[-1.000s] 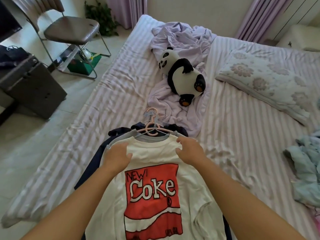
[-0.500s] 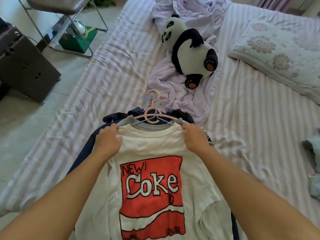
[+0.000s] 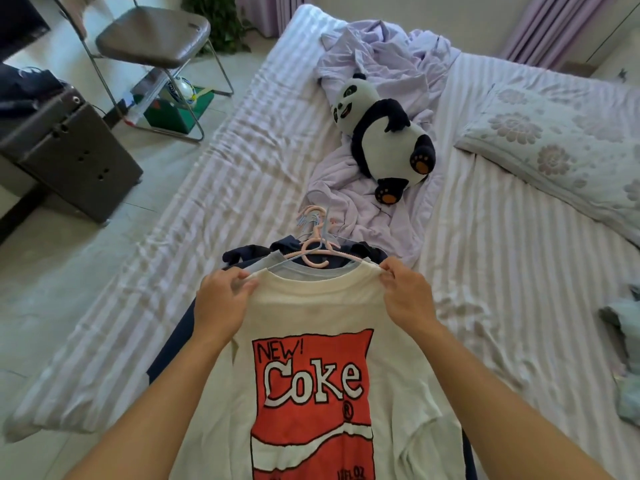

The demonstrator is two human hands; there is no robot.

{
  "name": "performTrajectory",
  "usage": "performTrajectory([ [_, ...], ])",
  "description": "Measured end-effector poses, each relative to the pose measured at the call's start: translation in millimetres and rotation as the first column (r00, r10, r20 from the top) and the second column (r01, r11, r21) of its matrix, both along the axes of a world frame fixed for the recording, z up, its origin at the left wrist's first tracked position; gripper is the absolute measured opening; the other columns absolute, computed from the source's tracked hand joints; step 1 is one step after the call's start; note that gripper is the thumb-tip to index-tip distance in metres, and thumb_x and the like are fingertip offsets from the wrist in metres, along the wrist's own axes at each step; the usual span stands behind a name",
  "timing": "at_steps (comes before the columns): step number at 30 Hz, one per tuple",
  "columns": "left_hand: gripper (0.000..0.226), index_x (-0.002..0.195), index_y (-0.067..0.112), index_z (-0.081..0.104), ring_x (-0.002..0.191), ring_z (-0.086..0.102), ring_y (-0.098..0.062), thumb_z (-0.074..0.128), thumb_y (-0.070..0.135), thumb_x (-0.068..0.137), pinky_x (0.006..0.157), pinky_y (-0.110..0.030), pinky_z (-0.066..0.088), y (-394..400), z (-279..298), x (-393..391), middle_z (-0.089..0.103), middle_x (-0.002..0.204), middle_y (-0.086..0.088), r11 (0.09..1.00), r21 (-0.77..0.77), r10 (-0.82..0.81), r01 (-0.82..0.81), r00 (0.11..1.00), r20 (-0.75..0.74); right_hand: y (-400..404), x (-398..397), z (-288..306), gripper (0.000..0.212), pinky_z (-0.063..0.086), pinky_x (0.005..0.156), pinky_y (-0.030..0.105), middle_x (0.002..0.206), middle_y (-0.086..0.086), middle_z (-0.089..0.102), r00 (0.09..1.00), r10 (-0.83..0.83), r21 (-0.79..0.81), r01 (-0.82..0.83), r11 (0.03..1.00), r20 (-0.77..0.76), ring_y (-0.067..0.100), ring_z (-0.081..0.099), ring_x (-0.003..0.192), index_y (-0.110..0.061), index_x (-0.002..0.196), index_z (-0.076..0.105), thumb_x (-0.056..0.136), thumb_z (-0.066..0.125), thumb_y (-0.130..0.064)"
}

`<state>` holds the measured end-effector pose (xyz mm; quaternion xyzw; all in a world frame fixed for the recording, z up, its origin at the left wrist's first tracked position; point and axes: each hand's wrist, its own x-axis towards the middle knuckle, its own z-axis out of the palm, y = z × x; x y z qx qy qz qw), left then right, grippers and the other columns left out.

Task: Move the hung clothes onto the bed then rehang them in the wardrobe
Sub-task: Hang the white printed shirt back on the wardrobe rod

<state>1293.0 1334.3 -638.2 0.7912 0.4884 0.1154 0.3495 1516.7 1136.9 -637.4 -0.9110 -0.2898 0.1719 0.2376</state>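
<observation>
You are pinching the white T-shirt (image 3: 311,320) at both shoulders, left hand (image 3: 221,299) and right hand (image 3: 408,299), over the bed (image 3: 485,271)

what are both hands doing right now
Left hand: closed, pinching the left shoulder of the white Coke t-shirt.
Right hand: closed, pinching the t-shirt's right shoulder.
</observation>
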Motion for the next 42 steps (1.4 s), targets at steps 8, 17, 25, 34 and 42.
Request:
performTrajectory([
  [8, 0.014, 0.078, 0.032, 0.071, 0.074, 0.063, -0.004, 0.069, 0.026, 0.090, 0.066, -0.024, 0.049, -29.2, 94.1, -30.7, 0.069, 0.074, 0.014, 0.995, -0.093, -0.007, 0.032, 0.965, 0.260, -36.8, -43.3, 92.1, 0.012, 0.046, 0.085, 0.031, 0.086, -0.012, 0.066, 1.000, 0.019, 0.199, -0.022, 0.980, 0.019, 0.006, 0.061, 0.081, -0.036, 0.099, 0.066, 0.097, 0.057, -0.028],
  [17, 0.014, 0.078, 0.024, 0.076, 0.068, 0.063, -0.003, 0.071, 0.017, 0.088, 0.058, -0.013, 0.046, -60.6, 212.8, -89.4, 0.069, 0.071, 0.016, 0.967, 0.099, -0.252, 0.233, 0.919, 0.304, -83.0, -98.2, 201.6, 0.020, 0.046, 0.088, 0.047, 0.081, -0.024, 0.058, 0.994, 0.058, 0.335, -0.086, 0.938, 0.094, 0.002, 0.056, 0.076, -0.038, 0.091, 0.059, 0.096, 0.060, -0.019],
  [25, 0.011, 0.083, 0.023, 0.076, 0.070, 0.067, -0.011, 0.068, 0.028, 0.090, 0.071, -0.041, 0.056, -96.7, 313.0, -139.4, 0.071, 0.073, 0.005, 0.933, 0.222, -0.341, 0.283, 0.895, 0.289, -118.5, -133.0, 298.7, 0.017, 0.049, 0.079, 0.047, 0.077, -0.007, 0.059, 0.980, 0.163, 0.408, -0.196, 0.892, 0.114, 0.016, 0.059, 0.074, -0.027, 0.083, 0.065, 0.097, 0.060, -0.017],
  [34, 0.011, 0.077, 0.026, 0.075, 0.064, 0.067, -0.018, 0.071, 0.023, 0.087, 0.065, -0.048, 0.057, -181.2, 394.2, -208.1, 0.071, 0.069, 0.005, 0.948, 0.302, -0.229, 0.101, 0.874, 0.428, -165.8, -172.9, 391.0, 0.026, 0.044, 0.082, 0.005, 0.100, -0.026, 0.067, 0.927, 0.327, 0.479, -0.375, 0.794, 0.184, -0.013, 0.060, 0.097, -0.033, 0.114, 0.070, 0.088, 0.071, -0.034],
  [42, 0.013, 0.079, 0.032, 0.073, 0.061, 0.064, -0.012, 0.067, 0.027, 0.089, 0.060, -0.044, 0.058, -297.9, 428.0, -260.8, 0.069, 0.069, 0.010, 0.907, 0.393, -0.037, -0.150, 0.903, 0.429, -213.9, -192.3, 423.1, 0.007, 0.047, 0.074, 0.018, 0.078, -0.013, 0.070, 0.834, 0.425, 0.510, -0.551, 0.660, 0.351, 0.003, 0.063, 0.078, -0.021, 0.089, 0.074, 0.092, 0.068, -0.020],
])
